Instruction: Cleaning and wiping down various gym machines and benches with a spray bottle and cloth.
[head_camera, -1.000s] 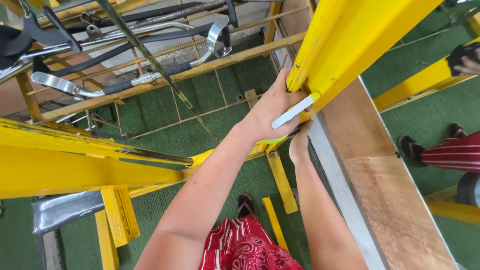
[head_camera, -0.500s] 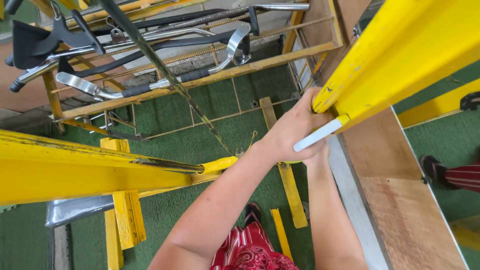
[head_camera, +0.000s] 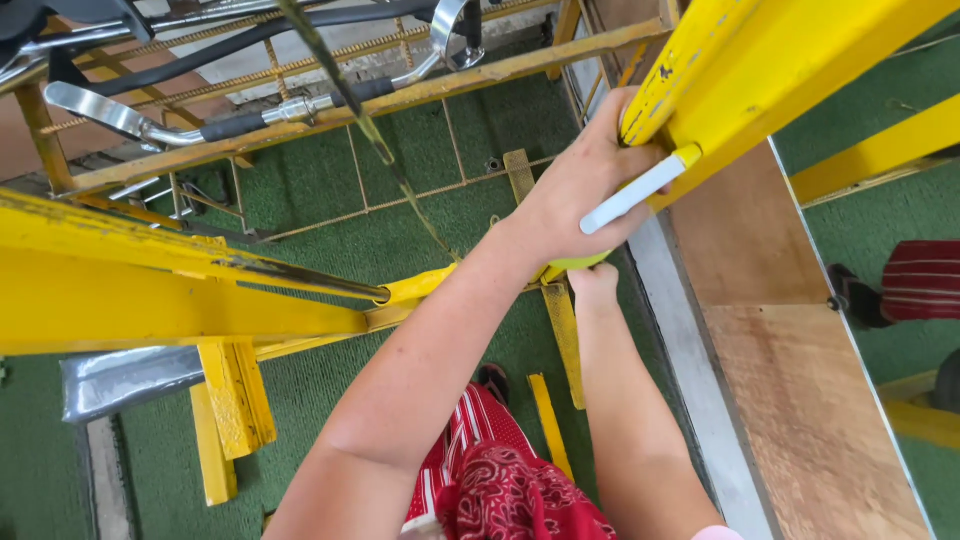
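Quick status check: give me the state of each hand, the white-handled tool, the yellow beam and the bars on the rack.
left hand: closed around the white-handled tool, pressed against the yellow beam
white-handled tool: held, handle pointing up and right, working end hidden
right hand: below the left, grip hidden
yellow beam: slanted, paint chipped at its edge
metal bars: resting on the yellow rack

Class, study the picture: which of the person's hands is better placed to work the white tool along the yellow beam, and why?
Probably the left hand: it grips the white tool against the yellow beam. The right hand sits lower, mostly hidden beneath it.
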